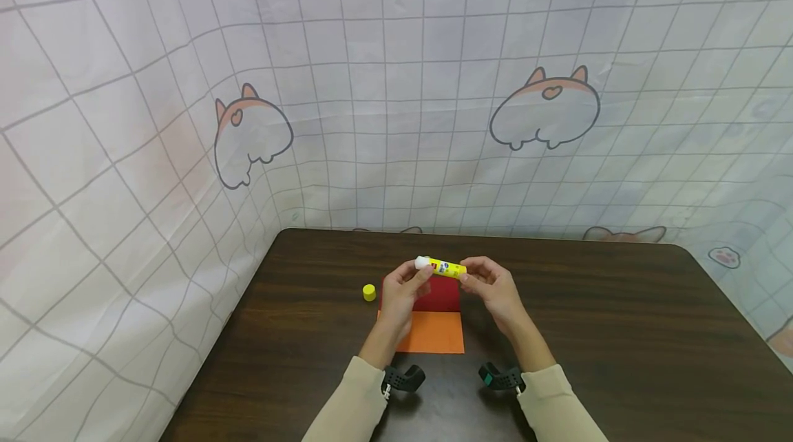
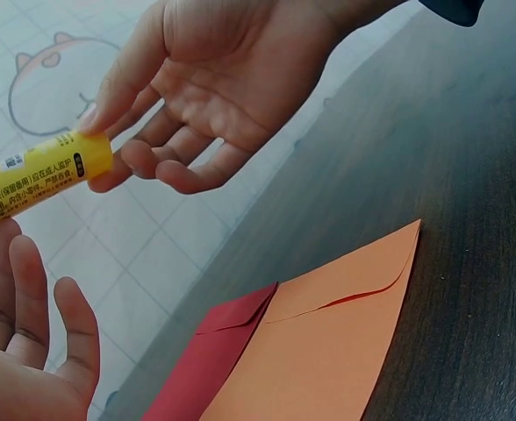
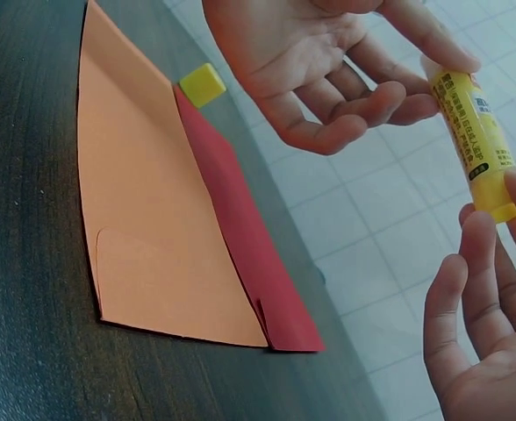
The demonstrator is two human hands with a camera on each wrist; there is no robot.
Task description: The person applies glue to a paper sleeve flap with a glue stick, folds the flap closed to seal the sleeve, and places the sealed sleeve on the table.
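Glue stick (image 1: 443, 267) uncapped, pinched by left hand (image 1: 404, 289) and right hand (image 1: 493, 288); yellow cap (image 1: 369, 292) aside; red paper (image 1: 437, 295) and orange paper (image 1: 434, 332) apparently unglued

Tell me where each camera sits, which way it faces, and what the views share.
Head: worn high, looking forward and down at the dark table; both forearms, left hand and right hand show, holding the glue stick.
Left wrist: low beside the left hand, looking across at the right hand's palm above the orange paper.
Right wrist: low beside the right hand, looking at the left hand's palm, with the yellow cap beyond.
Shared: all show the glue stick, orange paper and red paper.
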